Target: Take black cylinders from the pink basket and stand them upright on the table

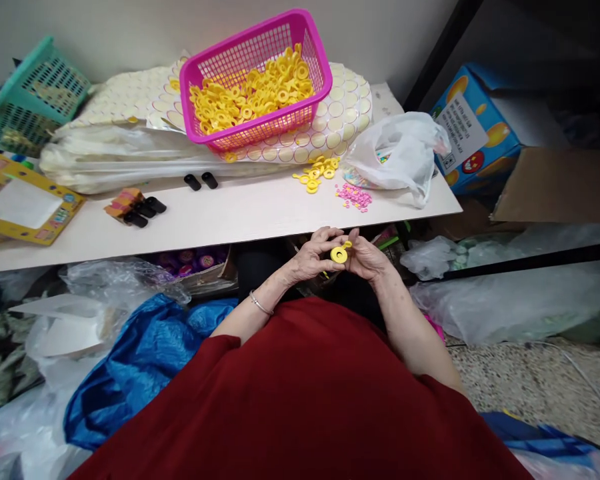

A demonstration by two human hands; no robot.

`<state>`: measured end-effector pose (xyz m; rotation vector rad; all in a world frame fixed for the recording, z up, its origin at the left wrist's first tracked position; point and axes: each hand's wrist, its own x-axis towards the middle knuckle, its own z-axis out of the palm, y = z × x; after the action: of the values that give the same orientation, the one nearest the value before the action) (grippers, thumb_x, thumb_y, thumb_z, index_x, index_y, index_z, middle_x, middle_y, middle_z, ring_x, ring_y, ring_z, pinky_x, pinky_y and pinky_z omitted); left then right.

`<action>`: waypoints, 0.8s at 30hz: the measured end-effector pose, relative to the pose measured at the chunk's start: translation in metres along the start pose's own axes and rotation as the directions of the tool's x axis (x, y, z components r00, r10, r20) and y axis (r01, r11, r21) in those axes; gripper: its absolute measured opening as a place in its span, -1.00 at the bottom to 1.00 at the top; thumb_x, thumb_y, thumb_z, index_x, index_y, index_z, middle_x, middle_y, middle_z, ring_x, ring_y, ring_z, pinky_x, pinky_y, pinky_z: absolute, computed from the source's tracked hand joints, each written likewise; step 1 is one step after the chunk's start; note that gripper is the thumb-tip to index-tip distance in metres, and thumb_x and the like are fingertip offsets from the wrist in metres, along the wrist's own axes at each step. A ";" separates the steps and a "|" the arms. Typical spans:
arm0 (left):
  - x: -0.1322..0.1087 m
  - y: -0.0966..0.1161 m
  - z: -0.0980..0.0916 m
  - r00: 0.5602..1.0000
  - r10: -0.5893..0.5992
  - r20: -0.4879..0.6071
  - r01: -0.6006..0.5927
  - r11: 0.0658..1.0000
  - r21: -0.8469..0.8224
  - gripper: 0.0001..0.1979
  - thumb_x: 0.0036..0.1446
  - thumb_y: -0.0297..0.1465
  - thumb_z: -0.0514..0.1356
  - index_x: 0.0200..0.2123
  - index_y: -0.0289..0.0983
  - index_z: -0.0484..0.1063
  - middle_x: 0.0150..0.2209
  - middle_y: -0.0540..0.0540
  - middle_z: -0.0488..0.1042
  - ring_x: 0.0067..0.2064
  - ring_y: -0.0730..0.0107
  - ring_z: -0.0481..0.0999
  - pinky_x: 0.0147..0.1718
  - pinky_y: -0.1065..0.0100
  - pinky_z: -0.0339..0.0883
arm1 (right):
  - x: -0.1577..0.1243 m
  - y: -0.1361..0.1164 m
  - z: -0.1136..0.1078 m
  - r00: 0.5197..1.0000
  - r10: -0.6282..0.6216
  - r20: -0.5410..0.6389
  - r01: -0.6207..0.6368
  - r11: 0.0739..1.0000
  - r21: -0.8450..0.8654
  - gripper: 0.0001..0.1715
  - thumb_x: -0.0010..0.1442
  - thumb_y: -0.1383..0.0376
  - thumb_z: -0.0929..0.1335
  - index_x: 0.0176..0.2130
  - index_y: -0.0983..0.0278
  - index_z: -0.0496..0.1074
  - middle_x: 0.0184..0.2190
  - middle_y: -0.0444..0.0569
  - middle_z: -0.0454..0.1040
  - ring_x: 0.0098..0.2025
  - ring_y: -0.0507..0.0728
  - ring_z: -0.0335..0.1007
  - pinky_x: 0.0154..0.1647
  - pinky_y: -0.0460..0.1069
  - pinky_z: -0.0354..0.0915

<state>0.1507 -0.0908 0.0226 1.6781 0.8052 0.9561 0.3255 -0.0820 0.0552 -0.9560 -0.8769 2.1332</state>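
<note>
Yellow ring (335, 254) in front of table (260, 210), above lap (363, 297). Left hand (311, 259) pinches ring by fingertips; right hand (369, 259) at its small loop (348, 245), grip unclear. Slack pinch could drop ring into lap.

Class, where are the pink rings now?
In the head view, the pink rings lie right of centre on the table, beside the white bag and loose yellow pieces.

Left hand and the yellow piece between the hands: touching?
Touching. The head view shows the left hand with its fingers against the rim of the yellow piece.
</note>
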 end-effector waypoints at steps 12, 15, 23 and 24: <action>-0.001 0.001 0.005 0.992 0.030 0.121 -0.052 0.983 0.178 -0.46 -0.07 0.05 0.43 -0.10 -0.15 0.68 0.22 -0.22 0.41 0.41 -0.20 0.10 0.41 -0.22 -0.27 | -0.018 -0.003 -0.001 0.992 -0.123 0.023 0.125 0.969 -0.212 -0.54 -0.51 0.30 0.65 -0.47 0.27 0.61 -0.46 -0.16 0.48 -0.44 0.00 0.32 -0.51 -0.13 0.28; 0.001 -0.004 0.006 0.986 0.098 0.137 -0.124 0.971 0.203 -0.48 -0.04 0.07 0.40 -0.14 -0.18 0.68 0.18 -0.25 0.44 0.36 -0.14 0.20 0.42 -0.18 -0.26 | -0.018 0.008 0.001 0.984 -0.172 -0.035 0.163 0.967 -0.195 -0.57 -0.49 0.31 0.64 -0.48 0.28 0.59 -0.49 -0.17 0.46 -0.47 -0.01 0.29 -0.52 -0.12 0.24; -0.009 -0.012 0.000 0.976 0.017 0.219 -0.081 0.955 0.285 -0.46 -0.08 0.11 0.40 -0.21 -0.20 0.69 0.16 -0.29 0.43 0.38 -0.29 0.11 0.38 -0.28 -0.18 | -0.014 0.027 0.007 0.999 -0.037 -0.034 0.034 0.995 -0.091 -0.56 -0.45 0.34 0.62 -0.42 0.27 0.62 -0.49 -0.16 0.51 -0.45 0.00 0.35 -0.47 -0.12 0.33; -0.011 -0.011 0.000 0.969 0.022 0.245 -0.096 0.951 0.293 -0.45 -0.08 0.12 0.40 -0.21 -0.20 0.69 0.16 -0.29 0.42 0.38 -0.30 0.10 0.38 -0.27 -0.18 | -0.015 0.026 0.006 1.000 -0.002 0.005 0.003 0.991 -0.134 -0.54 -0.46 0.36 0.62 -0.41 0.29 0.63 -0.47 -0.14 0.53 -0.43 0.01 0.37 -0.47 -0.12 0.34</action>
<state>0.1453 -0.0972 0.0102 2.0489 0.7691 0.6747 0.3221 -0.1104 0.0438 -1.0158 -1.0343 2.0967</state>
